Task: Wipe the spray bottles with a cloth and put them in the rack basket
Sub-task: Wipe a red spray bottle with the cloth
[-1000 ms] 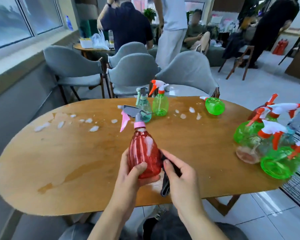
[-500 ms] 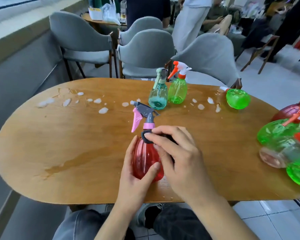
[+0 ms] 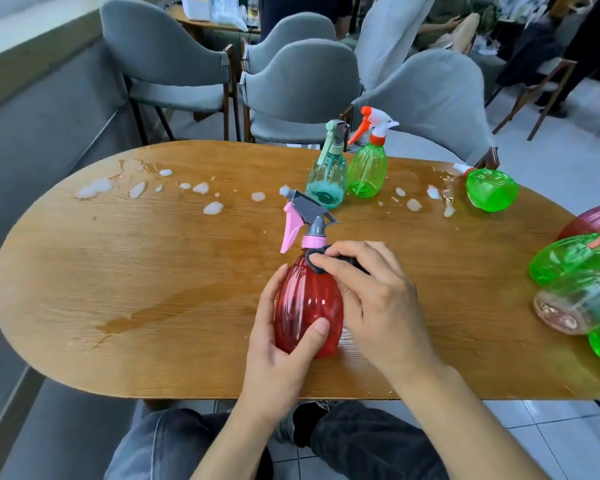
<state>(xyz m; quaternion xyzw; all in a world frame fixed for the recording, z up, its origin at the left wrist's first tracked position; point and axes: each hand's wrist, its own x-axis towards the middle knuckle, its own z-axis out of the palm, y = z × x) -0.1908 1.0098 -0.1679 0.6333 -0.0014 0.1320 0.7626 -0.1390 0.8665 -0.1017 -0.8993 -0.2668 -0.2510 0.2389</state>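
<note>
Currently upright on wet bench [image 3: 125,278]: red bottle [image 3: 307,306], left hand [image 3: 278,344] fingers curled round base, right hand [image 3: 371,299] pressing dark cloth [image 3: 317,259] at shoulder. Risk: slipping, toppling under sideways wiping pressure.

red bottle [image 3: 307,306]: glossy ribbed plastic | table [image 3: 153,271]: grained wood, wet patches | chairs [image 3: 291,81]: matt fabric

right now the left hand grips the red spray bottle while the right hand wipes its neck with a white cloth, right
Not quite: the cloth is dark grey, not white, as the head view shows. The left hand does grip the red spray bottle while the right hand wipes its neck.
</note>
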